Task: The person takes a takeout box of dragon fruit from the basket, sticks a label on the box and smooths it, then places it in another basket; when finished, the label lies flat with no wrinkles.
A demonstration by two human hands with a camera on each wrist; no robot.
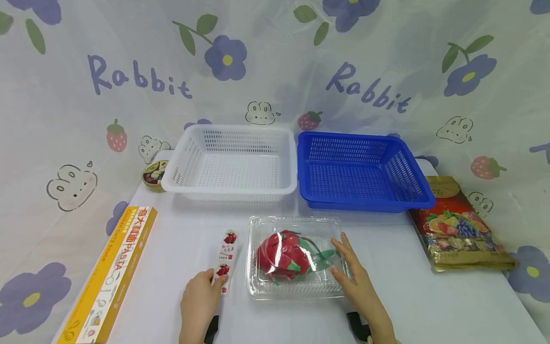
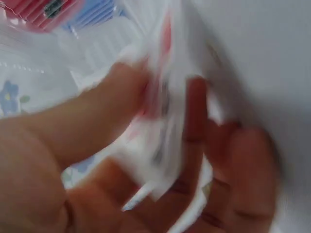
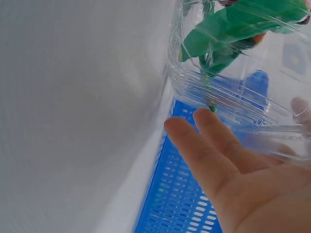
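Left grip [image 1: 199, 295] pinches printed strip [image 1: 227, 258]; right grip [image 1: 355, 282], fingers apart, at clear box [image 1: 296, 292]'s right side.
Red-green fruit [image 1: 283, 255] inside; white basket [image 1: 232, 192] far, blue basket [image 1: 343, 177] right of it.

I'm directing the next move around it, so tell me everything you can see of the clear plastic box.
The clear plastic box is rectangular, glossy and thin-walled, with rounded corners and ribbed sides; its lid looks closed. Through it shows a red fruit-shaped piece with green tips. The box lies flat on the white table, long side toward the person, apart from the white basket and blue basket beyond. The right hand is at its right end; exact contact is hard to tell.
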